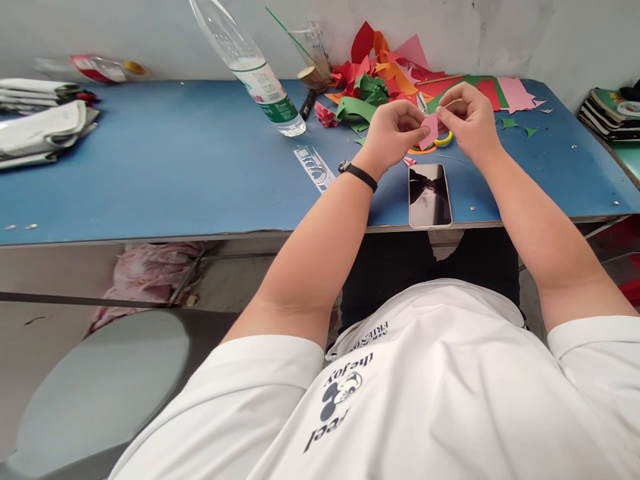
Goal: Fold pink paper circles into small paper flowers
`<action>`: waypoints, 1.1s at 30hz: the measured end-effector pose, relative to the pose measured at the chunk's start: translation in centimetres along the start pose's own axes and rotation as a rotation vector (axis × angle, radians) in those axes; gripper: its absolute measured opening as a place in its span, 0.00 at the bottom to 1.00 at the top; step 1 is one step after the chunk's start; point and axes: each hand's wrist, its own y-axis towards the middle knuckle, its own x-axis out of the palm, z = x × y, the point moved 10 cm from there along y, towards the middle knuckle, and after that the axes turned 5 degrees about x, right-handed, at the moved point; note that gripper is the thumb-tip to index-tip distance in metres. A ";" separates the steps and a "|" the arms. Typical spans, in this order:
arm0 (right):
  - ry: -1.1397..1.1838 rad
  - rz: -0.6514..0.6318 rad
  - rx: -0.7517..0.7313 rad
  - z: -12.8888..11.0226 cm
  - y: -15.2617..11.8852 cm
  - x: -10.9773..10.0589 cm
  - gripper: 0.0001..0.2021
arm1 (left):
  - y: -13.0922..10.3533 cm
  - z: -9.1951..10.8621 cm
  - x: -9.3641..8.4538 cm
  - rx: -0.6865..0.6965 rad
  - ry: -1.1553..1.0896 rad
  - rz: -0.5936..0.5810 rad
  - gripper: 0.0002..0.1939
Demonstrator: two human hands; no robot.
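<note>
Between my two hands is a small piece of pink paper [429,131], raised over the blue table. My left hand [395,130] pinches its left side between thumb and fingers. At its upper right edge, my right hand [466,119] has thumb and forefinger pressed together on the paper. Behind and below the paper lie scissors with yellow and orange handles [444,140], partly hidden by my hands. Closer to me, a phone [430,195] with a dark screen rests near the table's front edge. A clear stencil ruler [314,168] lies left of my left wrist.
A tall clear bottle [267,93] stands left of my hands, a black marker [307,105] beside it. Red, orange and green paper scraps [380,73] pile against the wall. Green offcuts [510,123] lie right. Folded bags [45,130] sit far left; a grey stool [105,380] stands below.
</note>
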 end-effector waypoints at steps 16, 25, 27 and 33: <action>-0.131 0.025 -0.058 -1.8 -0.4 0.1 0.20 | -0.3 -0.1 -0.9 -0.026 0.030 0.077 0.21; -0.044 -0.035 0.047 -1.7 -0.3 -0.5 0.32 | -0.1 0.3 -1.5 0.058 -0.032 0.169 0.26; -0.060 -0.071 0.051 -1.5 -0.4 -0.2 0.34 | -0.3 0.4 -2.0 0.065 -0.070 0.210 0.27; -0.168 -0.060 0.040 -0.5 -0.3 0.7 0.33 | -0.4 -0.2 -2.6 0.022 -0.147 0.208 0.22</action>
